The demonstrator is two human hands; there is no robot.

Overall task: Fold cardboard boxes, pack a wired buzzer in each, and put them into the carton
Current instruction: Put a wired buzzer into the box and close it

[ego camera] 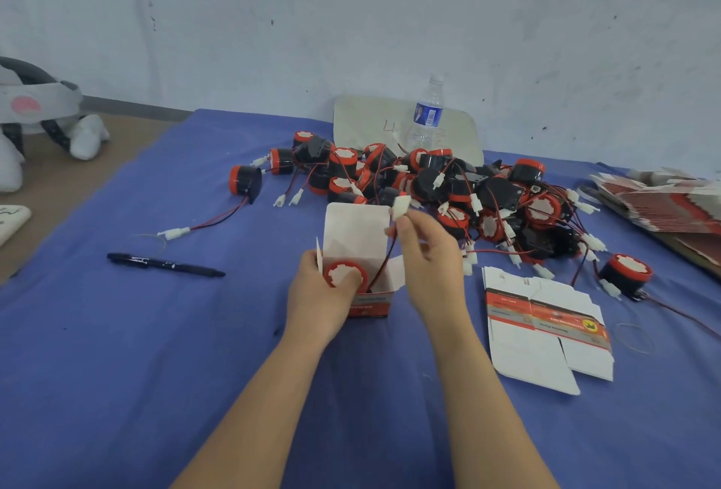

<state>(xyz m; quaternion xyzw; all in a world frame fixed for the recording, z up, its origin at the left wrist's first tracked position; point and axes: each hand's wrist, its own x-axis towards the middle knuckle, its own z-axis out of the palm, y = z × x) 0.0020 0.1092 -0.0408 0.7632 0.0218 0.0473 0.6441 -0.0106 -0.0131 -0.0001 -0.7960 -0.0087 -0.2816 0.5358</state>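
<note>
A small white and red cardboard box [357,233] stands open at the table's middle, its lid flap upright. A red and black buzzer [343,273] sits inside it, white face up. My left hand [318,293] grips the box's left side, thumb on the buzzer. My right hand [427,254] is raised over the box's right edge and pinches the buzzer's white connector [401,207], from which the red and black wire runs down into the box. A pile of wired buzzers [448,184] lies behind. No carton is in view.
Two flat unfolded boxes [546,328] lie to the right, with a single buzzer [626,274] beyond them. A stack of flat boxes [659,200] is at the far right. A black pen [164,264], a water bottle [427,114] and a loose buzzer [245,179] are on the blue cloth [156,371].
</note>
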